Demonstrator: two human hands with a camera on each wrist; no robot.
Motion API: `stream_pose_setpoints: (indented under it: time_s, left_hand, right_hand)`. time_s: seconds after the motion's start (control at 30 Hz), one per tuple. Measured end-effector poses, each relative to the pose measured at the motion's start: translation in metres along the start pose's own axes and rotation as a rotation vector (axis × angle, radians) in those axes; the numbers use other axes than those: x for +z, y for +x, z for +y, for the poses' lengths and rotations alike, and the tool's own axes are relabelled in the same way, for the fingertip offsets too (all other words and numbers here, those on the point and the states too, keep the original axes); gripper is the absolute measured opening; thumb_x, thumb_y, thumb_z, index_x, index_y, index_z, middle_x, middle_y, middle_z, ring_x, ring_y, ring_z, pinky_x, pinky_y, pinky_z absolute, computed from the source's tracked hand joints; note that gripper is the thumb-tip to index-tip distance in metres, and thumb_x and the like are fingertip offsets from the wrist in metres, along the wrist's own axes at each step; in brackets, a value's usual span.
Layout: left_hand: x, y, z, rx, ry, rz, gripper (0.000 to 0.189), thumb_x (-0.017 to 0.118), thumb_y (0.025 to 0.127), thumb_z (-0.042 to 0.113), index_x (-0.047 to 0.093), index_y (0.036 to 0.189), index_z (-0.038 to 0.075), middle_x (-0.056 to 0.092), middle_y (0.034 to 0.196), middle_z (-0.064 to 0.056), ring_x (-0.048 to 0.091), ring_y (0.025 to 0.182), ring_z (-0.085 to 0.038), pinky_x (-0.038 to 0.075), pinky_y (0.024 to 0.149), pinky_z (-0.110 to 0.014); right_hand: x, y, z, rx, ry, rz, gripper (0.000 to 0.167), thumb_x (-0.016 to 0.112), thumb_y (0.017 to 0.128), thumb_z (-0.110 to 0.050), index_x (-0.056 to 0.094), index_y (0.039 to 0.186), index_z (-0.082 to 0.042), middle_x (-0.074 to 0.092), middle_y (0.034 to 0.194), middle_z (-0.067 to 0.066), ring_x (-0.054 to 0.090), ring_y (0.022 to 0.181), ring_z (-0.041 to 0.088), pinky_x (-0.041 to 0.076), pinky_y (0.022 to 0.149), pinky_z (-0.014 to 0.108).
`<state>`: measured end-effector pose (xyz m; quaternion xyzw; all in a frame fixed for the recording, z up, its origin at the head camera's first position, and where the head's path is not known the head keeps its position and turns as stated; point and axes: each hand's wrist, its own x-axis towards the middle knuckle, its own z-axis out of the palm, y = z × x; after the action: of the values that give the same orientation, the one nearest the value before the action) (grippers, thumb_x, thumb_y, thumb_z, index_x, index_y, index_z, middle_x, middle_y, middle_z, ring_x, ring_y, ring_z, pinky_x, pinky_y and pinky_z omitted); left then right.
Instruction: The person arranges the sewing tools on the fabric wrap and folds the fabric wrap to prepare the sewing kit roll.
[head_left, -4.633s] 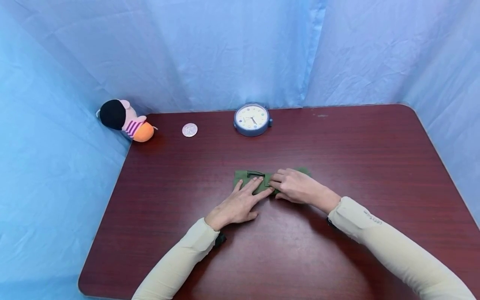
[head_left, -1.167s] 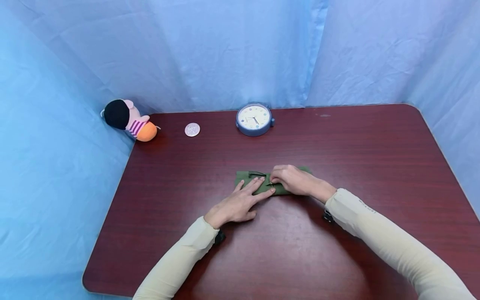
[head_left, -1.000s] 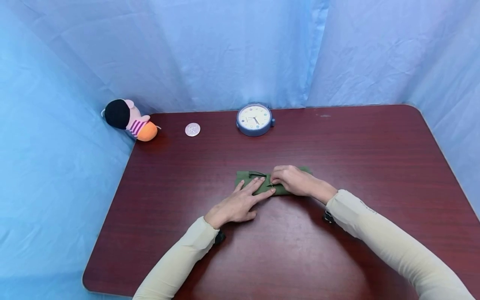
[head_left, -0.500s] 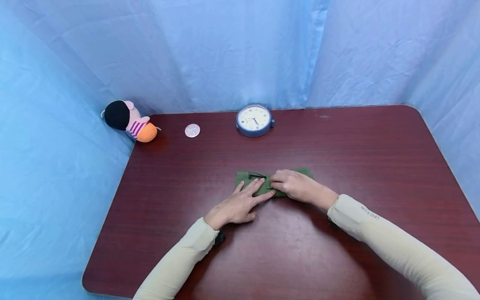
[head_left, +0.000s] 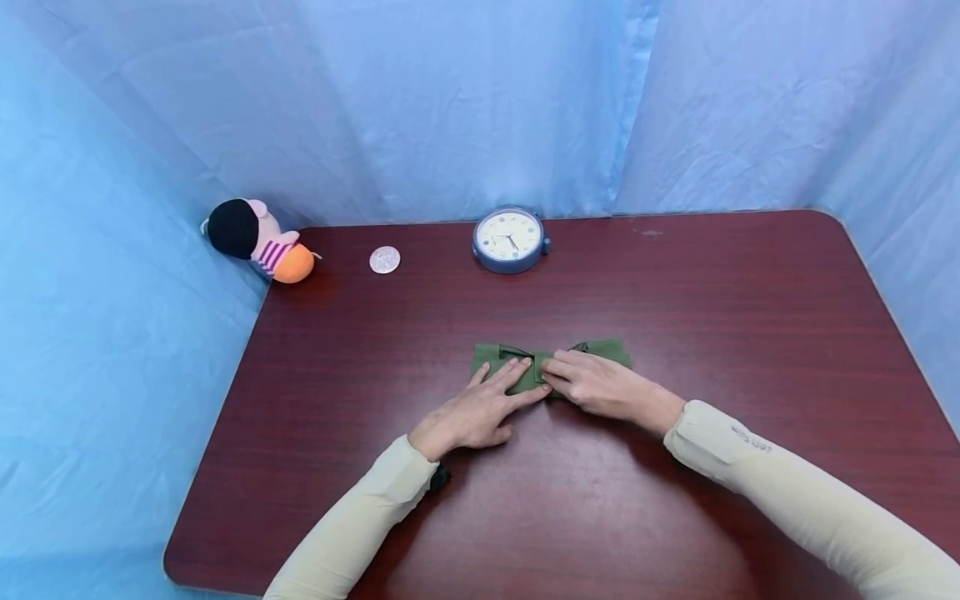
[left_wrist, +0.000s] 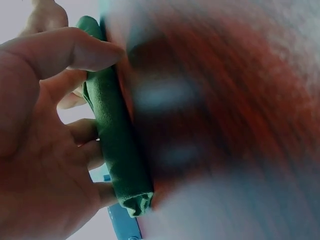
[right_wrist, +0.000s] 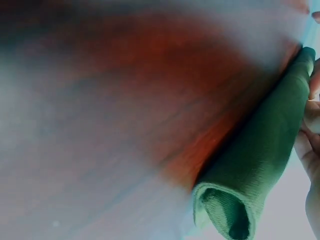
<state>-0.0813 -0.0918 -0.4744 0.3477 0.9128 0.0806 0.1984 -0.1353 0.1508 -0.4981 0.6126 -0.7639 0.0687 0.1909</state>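
A long folded green cloth (head_left: 613, 350) lies on the table, with a small flap (head_left: 539, 367) across its middle and a dark cord along its far side. My left hand (head_left: 468, 412) rests on its left half, fingers spread. In the left wrist view, the green roll (left_wrist: 117, 135) passes under those fingers, thumb at its near edge. My right hand (head_left: 600, 386) presses its fingertips on the flap from the right, covering part of it. The right wrist view shows the open end of the roll (right_wrist: 250, 155); my right fingers (right_wrist: 310, 155) appear only at the frame's edge.
A blue round clock (head_left: 508, 240) stands at the back of the reddish-brown table (head_left: 712, 292). Left of it lies a pale round disc (head_left: 385, 260). A plush toy (head_left: 258, 240) sits at the back left corner. Blue curtains (head_left: 450, 108) enclose the table.
My right hand lifted the flap about a second ago, showing a small dark piece underneath. The flap now lies down under my fingers. My left hand has stayed in place.
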Motion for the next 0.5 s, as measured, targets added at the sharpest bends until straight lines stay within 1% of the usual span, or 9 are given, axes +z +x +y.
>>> stream_pose_setpoints:
  time_s: [0.13,0.2,0.3,0.4,0.5]
  left_hand:
    - [-0.0008,-0.0013,0.0004,-0.001,0.002,-0.001,0.079,0.068,0.093,0.021,0.027,0.159,0.033,0.010,0.170,-0.013,0.011,0.159,-0.028,0.022,0.122,-0.062]
    - [-0.0011,-0.0019,0.0002,-0.005,0.004,0.000,0.079,0.068,0.093,0.021,0.027,0.159,0.034,0.010,0.170,-0.012,0.011,0.159,-0.027,0.022,0.123,-0.061]
    - [-0.0010,-0.0021,-0.0001,-0.009,0.005,0.006,0.079,0.068,0.093,0.021,0.027,0.159,0.034,0.010,0.170,-0.012,0.011,0.159,-0.027,0.022,0.123,-0.061]
    - [-0.0004,-0.0017,0.0000,-0.002,0.007,0.012,0.079,0.069,0.092,0.020,0.028,0.159,0.033,0.011,0.170,-0.012,0.012,0.159,-0.027,0.023,0.122,-0.061]
    - [0.0002,-0.0009,0.0002,0.003,0.012,0.011,0.079,0.069,0.092,0.021,0.028,0.159,0.033,0.011,0.170,-0.013,0.012,0.159,-0.028,0.023,0.122,-0.061]
  right_hand:
    - [0.0003,-0.0017,-0.0042,0.043,0.054,-0.014,0.038,0.073,0.080,-0.018,0.071,0.111,0.003,0.068,0.113,0.013,0.062,0.098,0.024,0.055,0.088,0.037]
    - [0.0026,-0.0014,-0.0057,0.060,0.061,0.005,0.041,0.078,0.081,-0.023,0.070,0.111,0.003,0.068,0.113,0.013,0.062,0.098,0.024,0.055,0.086,0.037]
    - [0.0064,0.0000,-0.0076,0.067,0.043,0.044,0.036,0.078,0.084,-0.024,0.070,0.108,0.002,0.067,0.109,0.010,0.061,0.092,0.021,0.054,0.083,0.035]
    - [0.0083,0.0004,-0.0088,0.066,0.034,0.088,0.030,0.076,0.083,-0.020,0.069,0.103,0.002,0.066,0.104,0.009,0.059,0.087,0.019,0.053,0.078,0.033]
    - [0.0075,0.0015,-0.0102,0.063,0.034,0.096,0.025,0.074,0.084,-0.020,0.069,0.098,0.000,0.063,0.098,0.006,0.056,0.084,0.019,0.052,0.077,0.032]
